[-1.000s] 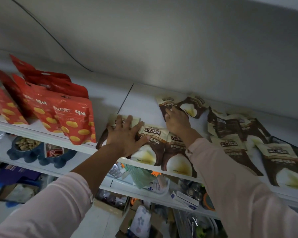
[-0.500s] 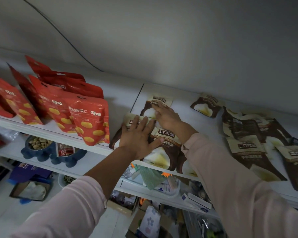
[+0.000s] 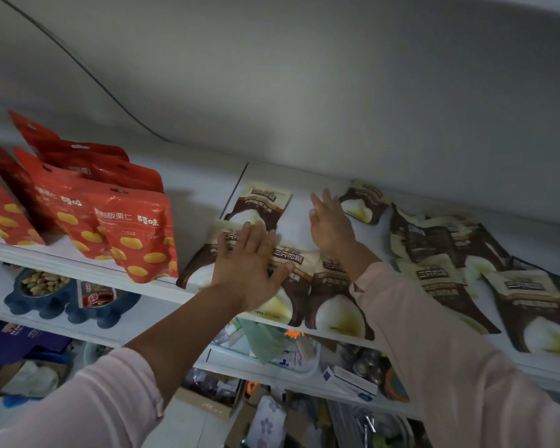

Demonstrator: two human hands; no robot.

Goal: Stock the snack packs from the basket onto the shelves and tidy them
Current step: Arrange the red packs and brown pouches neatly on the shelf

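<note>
Top shelf of a white rack, viewed from below. The left hand lies flat on the front row of brown snack packs at the shelf edge, with its fingers straight and spread and gripping nothing. The right hand reaches deeper, fingers straight and slightly apart, over bare shelf between the rear left pack and the rear right pack. Whether its fingertips touch the rear right pack cannot be told. Further brown packs lie flat and overlapping in a loose pile to the right. Red snack packs stand upright in rows on the left part of the same shelf. A blue bowl of nuts sits on the shelf beneath.
</note>
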